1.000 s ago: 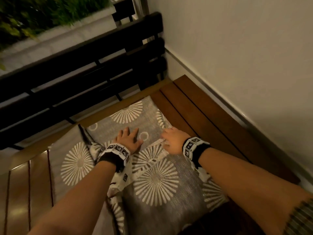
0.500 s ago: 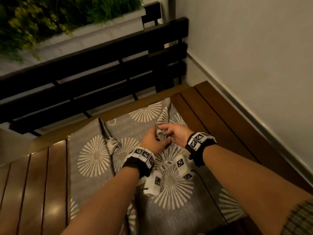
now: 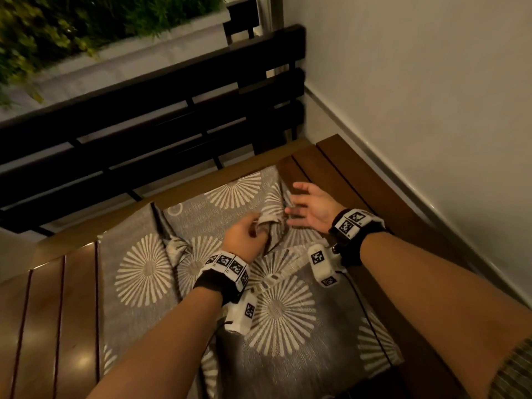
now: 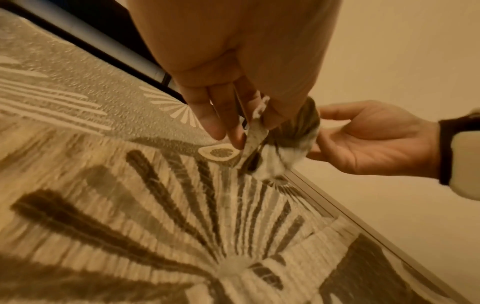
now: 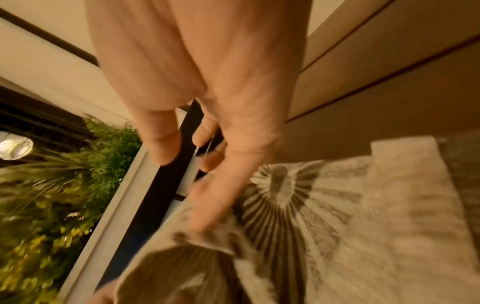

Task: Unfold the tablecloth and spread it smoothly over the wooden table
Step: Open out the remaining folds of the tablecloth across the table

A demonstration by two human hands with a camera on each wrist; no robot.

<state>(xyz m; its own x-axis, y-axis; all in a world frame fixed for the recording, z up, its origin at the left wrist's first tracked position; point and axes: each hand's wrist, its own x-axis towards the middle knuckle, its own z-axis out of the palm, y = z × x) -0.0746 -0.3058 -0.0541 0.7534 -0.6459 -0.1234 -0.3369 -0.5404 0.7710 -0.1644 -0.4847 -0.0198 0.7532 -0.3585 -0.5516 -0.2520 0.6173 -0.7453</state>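
Dark bench borders the wooden table; left hand pinches tablecloth, right hand fingers spread.

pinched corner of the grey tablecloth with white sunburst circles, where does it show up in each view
Head: the pinched corner of the grey sunburst tablecloth is centre frame, held by the left hand.
Left wrist: upper centre, pinched under the left fingers.
Right wrist: bottom centre, blurred, below the open right hand.
Shared landmark: the right hand, beside the corner in every view.
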